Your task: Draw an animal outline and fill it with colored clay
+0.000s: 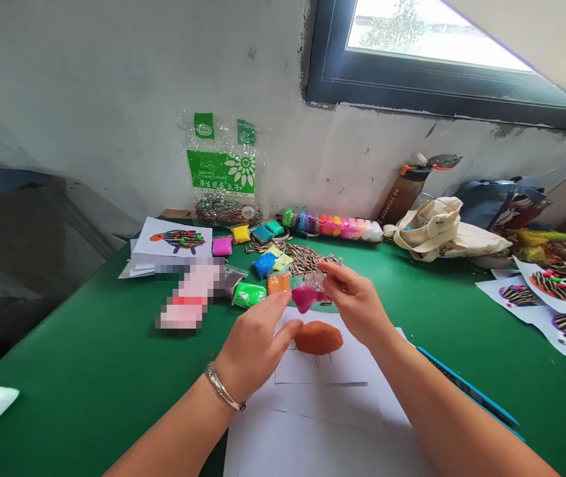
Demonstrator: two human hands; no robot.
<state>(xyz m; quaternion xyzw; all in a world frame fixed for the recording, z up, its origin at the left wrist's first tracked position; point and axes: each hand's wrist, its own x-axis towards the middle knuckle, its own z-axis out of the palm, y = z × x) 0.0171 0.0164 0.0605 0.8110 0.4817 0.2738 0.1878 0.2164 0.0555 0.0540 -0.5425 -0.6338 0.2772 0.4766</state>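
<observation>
Right now, near the middle of the frame, both hands are busy with soft pink clay (pixel 304 298). The right hand (pixel 355 298) pinches its clear bag (pixel 315 278). The left hand (pixel 256 338) is by the clay's left edge, but I can't tell if it grips. Pulling the clay would call for a gentle pinch, I think. Just below sits an orange blob (pixel 319 338) on white paper (pixel 320 372).

the pink packet (pixel 305 297) at centre is partly hidden by the right hand (pixel 355 298); a pink item (pixel 194 295) left of centre is blurred into blocks; the top edge cuts the window (pixel 412 73).
</observation>
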